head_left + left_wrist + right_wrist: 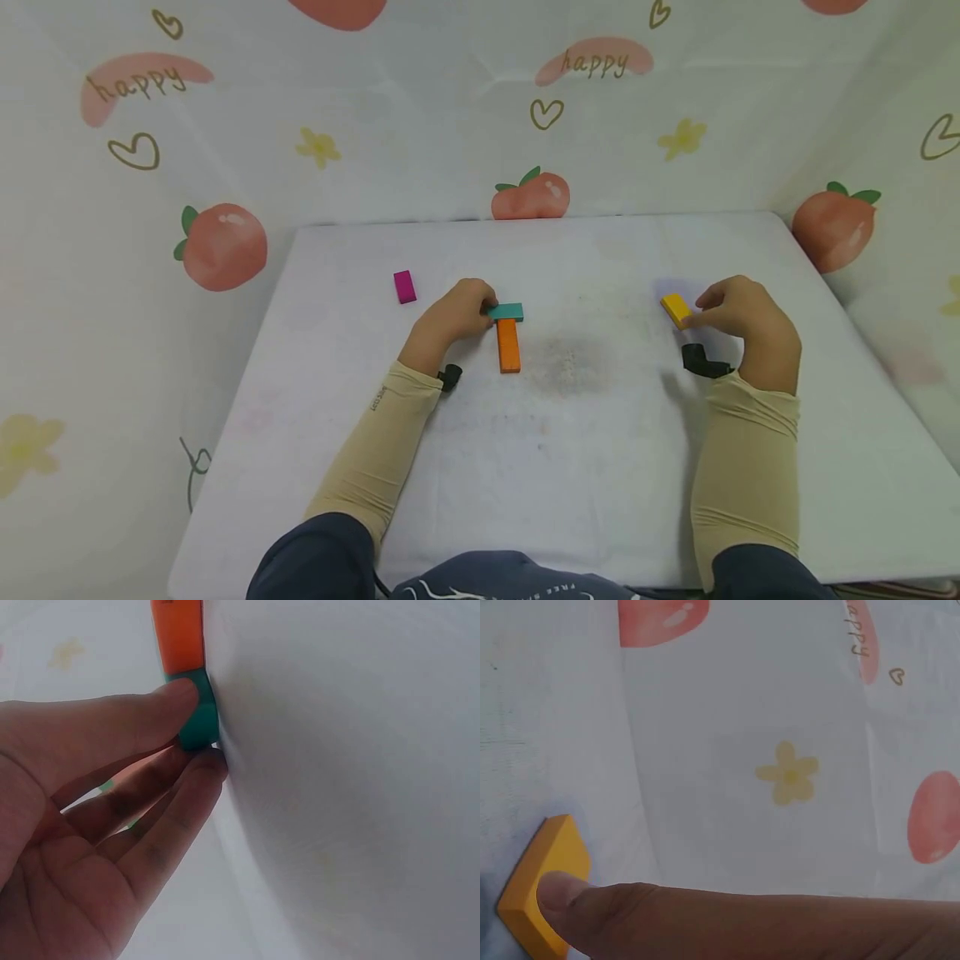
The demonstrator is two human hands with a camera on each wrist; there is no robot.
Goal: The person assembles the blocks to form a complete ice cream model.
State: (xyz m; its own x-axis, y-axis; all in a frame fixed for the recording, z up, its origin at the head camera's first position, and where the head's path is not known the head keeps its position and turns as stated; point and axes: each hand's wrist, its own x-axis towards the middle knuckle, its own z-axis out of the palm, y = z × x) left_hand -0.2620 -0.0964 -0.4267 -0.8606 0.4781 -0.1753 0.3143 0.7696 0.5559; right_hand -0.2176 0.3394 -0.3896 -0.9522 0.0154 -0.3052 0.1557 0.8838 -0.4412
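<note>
My left hand (461, 308) pinches the left end of a teal block (507, 312), the thumb on one side and the fingers on the other. This block lies crosswise against the far end of an orange block (508, 346), forming a T on the table. The left wrist view shows the thumb over the teal block (198, 720), with the orange block (180, 634) adjoining it. On the right, my right hand (746, 321) hovers at a yellow block (675, 310), its thumb tip at the block and the index finger apart from it. The thumb overlaps the yellow block (562, 847) in the right wrist view.
A magenta block (405, 287) lies at the back left of the white table (600, 483). Behind the table's far edge hangs a white cloth (427, 108) printed with peaches, hearts and flowers. Black wrist cameras (703, 362) sit at both wrists.
</note>
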